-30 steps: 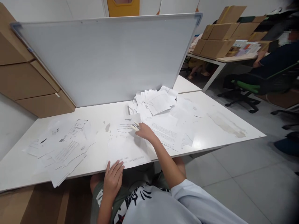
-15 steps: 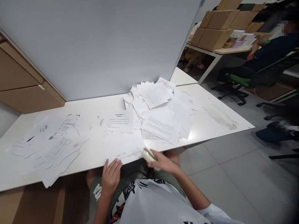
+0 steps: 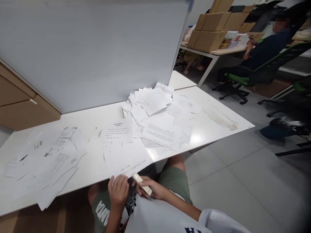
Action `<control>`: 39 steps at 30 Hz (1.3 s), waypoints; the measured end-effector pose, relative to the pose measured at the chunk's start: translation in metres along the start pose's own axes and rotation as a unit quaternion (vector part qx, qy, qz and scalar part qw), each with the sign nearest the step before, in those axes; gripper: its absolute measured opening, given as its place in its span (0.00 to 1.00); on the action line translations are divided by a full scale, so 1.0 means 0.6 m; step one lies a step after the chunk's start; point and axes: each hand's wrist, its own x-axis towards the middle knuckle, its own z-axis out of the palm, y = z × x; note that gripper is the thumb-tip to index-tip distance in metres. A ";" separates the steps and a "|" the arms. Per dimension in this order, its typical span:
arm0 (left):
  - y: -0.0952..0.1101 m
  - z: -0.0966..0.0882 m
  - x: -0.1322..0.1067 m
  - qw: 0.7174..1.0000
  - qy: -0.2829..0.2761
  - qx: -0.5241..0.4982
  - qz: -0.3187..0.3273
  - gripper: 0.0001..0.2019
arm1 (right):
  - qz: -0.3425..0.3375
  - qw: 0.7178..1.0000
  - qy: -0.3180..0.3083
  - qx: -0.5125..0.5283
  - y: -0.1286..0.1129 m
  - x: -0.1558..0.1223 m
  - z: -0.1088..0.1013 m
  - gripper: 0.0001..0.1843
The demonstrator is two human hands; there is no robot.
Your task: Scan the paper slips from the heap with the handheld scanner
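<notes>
White worktop (image 3: 199, 136) at its front edge: right hand (image 3: 152, 190) curled around a small cream stapler (image 3: 142, 184), long axis slanting down to the right, just below the edge; left hand (image 3: 118, 191) spread close beside it, against the lower edge of a paper sheet (image 3: 123, 158).

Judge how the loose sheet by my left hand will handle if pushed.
The paper sheet looks thin, so probably light and floppy. On the smooth white table it would likely slide easily when pushed. The printed sheet overlapping its top edge may get dragged along.
</notes>
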 end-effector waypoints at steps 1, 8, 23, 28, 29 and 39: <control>0.000 0.000 0.001 1.000 0.003 0.007 0.005 0.08 | 0.002 1.000 -0.014 0.000 0.001 0.002 -0.002 0.24; -0.035 -0.001 0.032 0.994 -0.021 0.008 0.105 0.10 | 0.067 0.995 -0.063 0.027 -0.011 0.025 -0.006 0.24; 0.016 -0.004 0.029 0.999 -0.018 -0.007 0.027 0.10 | 0.051 0.996 0.069 0.023 -0.023 0.009 0.025 0.22; -0.005 -0.021 0.046 0.997 -0.076 -0.003 0.009 0.12 | 0.057 0.996 0.072 0.006 -0.020 0.007 0.028 0.25; -0.008 -0.025 0.051 0.997 -0.079 -0.012 0.016 0.12 | 0.051 0.996 0.071 0.006 -0.020 0.006 0.030 0.26; 0.003 -0.052 0.060 0.990 -0.102 -0.060 0.073 0.13 | -0.002 1.000 -0.009 0.029 -0.027 -0.018 0.025 0.24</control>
